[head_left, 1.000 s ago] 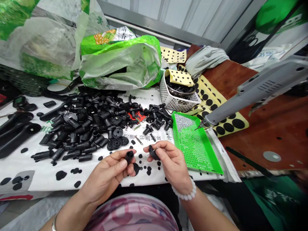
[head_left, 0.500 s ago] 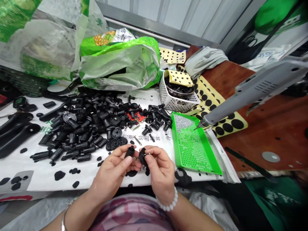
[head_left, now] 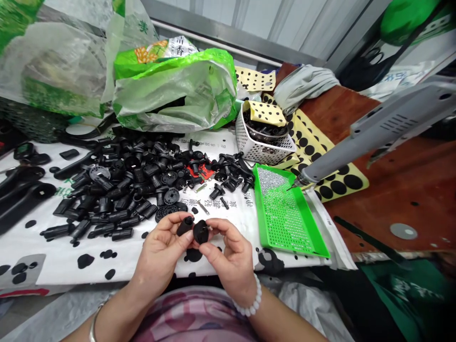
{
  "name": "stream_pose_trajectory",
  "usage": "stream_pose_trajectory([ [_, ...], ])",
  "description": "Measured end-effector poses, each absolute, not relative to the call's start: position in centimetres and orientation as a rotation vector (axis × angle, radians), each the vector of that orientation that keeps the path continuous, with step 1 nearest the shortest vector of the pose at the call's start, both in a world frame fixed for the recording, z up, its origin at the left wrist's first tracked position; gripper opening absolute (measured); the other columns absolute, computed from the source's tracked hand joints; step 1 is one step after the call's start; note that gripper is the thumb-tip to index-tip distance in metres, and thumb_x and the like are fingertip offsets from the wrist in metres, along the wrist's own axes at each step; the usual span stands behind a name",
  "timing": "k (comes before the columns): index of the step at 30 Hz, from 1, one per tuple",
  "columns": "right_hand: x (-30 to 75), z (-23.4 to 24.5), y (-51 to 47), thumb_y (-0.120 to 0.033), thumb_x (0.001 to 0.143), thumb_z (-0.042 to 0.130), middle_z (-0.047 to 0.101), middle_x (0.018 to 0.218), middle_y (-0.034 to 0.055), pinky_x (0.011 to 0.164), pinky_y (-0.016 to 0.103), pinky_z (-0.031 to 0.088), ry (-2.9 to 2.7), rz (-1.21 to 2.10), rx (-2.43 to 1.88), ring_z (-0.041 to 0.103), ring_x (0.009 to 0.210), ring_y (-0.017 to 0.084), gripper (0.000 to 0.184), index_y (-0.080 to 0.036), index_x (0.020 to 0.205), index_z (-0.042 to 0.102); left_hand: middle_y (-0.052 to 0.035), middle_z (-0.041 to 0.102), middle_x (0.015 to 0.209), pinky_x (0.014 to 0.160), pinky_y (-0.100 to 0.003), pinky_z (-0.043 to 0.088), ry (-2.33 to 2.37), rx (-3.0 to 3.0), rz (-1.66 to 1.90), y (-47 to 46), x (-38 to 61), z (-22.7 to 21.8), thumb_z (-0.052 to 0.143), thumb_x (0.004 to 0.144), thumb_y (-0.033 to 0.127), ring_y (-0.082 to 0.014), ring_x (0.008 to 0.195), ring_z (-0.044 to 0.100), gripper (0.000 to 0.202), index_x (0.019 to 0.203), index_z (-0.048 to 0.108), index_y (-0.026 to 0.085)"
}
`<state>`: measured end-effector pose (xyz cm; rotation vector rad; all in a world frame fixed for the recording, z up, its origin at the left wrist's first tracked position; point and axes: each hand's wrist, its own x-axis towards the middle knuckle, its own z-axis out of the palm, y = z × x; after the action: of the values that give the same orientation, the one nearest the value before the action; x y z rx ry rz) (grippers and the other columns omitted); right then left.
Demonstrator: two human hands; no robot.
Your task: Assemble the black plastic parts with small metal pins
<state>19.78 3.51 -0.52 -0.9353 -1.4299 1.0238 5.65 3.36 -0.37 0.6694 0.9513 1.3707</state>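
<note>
My left hand (head_left: 160,251) is closed around a small black plastic cylinder (head_left: 184,226) with a narrow tip, held between thumb and fingers. Right beside it, my right hand (head_left: 231,259) pinches a rounded black plastic part (head_left: 201,232) between thumb and forefinger. A small shiny metal bit (head_left: 209,228) shows at that part's right side. The two black parts sit close together; whether they touch is hard to see. Behind my hands lies a heap of black plastic parts (head_left: 121,194), with black ribbed discs (head_left: 171,195) at its near edge.
To the right, a green perforated tray (head_left: 288,223) holds small silvery screws (head_left: 270,180). A grey electric screwdriver (head_left: 359,137) slants down over its edge. Farther back stand a white basket (head_left: 263,152) and a green plastic bag (head_left: 174,99). Black handle-like pieces (head_left: 24,194) lie far left.
Both hands have shifted slightly left with their parts. The rounded part has turned to show its broad face, and my right thumb has moved down to its lower edge.
</note>
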Motion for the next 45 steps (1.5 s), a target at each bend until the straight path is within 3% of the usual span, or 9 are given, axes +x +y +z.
stream_pose_trajectory([
  [3, 19.8, -0.3, 3.6, -0.019, 0.078, 0.066, 0.061, 0.098, 0.0043, 0.078, 0.031, 0.051, -1.507, 0.997, -0.918, 0.058, 0.085, 0.017, 0.038, -0.023, 0.115, 0.059, -0.0006, 0.071, 0.082, 0.069, -0.024, 0.054, 1.017, 0.699, 1.370, 3.2, 5.6, -0.8, 0.075, 0.070, 0.020, -0.0155, 0.072, 0.068, 0.023, 0.091, 0.064, 0.020],
  [9, 19.7, 0.1, 3.5, -0.018, 0.076, 0.067, 0.060, 0.093, 0.0041, 0.074, 0.030, 0.050, -1.555, 0.926, -0.938, 0.057, 0.081, 0.016, 0.035, -0.021, 0.110, 0.060, -0.0036, 0.073, 0.082, 0.075, -0.027, 0.054, 1.077, 0.749, 1.331, 2.8, 5.4, -1.1, 0.074, 0.071, 0.022, -0.0182, 0.074, 0.069, 0.023, 0.093, 0.067, 0.018],
  [15, 20.2, 0.6, 3.6, -0.021, 0.080, 0.063, 0.062, 0.096, 0.0065, 0.076, 0.033, 0.051, -1.634, 0.877, -0.948, 0.059, 0.083, 0.018, 0.029, -0.021, 0.109, 0.061, -0.0040, 0.073, 0.083, 0.070, -0.025, 0.053, 1.150, 0.738, 1.353, 2.8, 5.5, -1.0, 0.076, 0.068, 0.021, -0.0177, 0.072, 0.068, 0.024, 0.091, 0.070, 0.018],
  [21, 20.3, 0.6, 3.9, -0.013, 0.083, 0.058, 0.066, 0.091, 0.0062, 0.080, 0.033, 0.051, -1.597, 0.861, -0.982, 0.063, 0.089, 0.019, 0.011, -0.021, 0.089, 0.064, -0.0027, 0.071, 0.080, 0.064, -0.021, 0.051, 1.206, 0.785, 1.354, 2.8, 5.6, -1.0, 0.075, 0.066, 0.016, -0.0150, 0.070, 0.063, 0.024, 0.089, 0.072, 0.019],
  [32, 21.6, 1.7, 3.9, -0.011, 0.084, 0.057, 0.067, 0.095, 0.0070, 0.082, 0.032, 0.051, -1.694, 0.980, -0.939, 0.063, 0.091, 0.018, 0.017, -0.020, 0.093, 0.069, -0.0020, 0.071, 0.074, 0.056, -0.020, 0.050, 1.190, 0.785, 1.294, 3.0, 5.8, 0.4, 0.075, 0.060, 0.012, -0.0135, 0.061, 0.060, 0.028, 0.086, 0.074, 0.019],
  [39, 23.4, 1.2, 4.2, -0.016, 0.083, 0.062, 0.070, 0.093, 0.0058, 0.079, 0.032, 0.054, -1.514, 1.064, -1.013, 0.065, 0.090, 0.019, 0.014, -0.023, 0.088, 0.072, -0.0045, 0.071, 0.088, 0.069, -0.025, 0.052, 1.157, 0.933, 1.199, 2.7, 5.7, -0.2, 0.070, 0.073, 0.024, -0.0169, 0.076, 0.064, 0.027, 0.100, 0.070, 0.022],
  [45, 25.0, 2.7, 5.1, -0.017, 0.086, 0.061, 0.068, 0.100, 0.0065, 0.083, 0.033, 0.053, -1.642, 1.059, -0.773, 0.064, 0.094, 0.018, 0.016, -0.023, 0.097, 0.071, -0.0059, 0.061, 0.108, 0.088, -0.031, 0.045, 1.025, 1.435, 0.936, 2.7, 4.7, -0.1, 0.057, 0.086, 0.026, -0.0194, 0.098, 0.058, 0.032, 0.118, 0.060, 0.024],
])
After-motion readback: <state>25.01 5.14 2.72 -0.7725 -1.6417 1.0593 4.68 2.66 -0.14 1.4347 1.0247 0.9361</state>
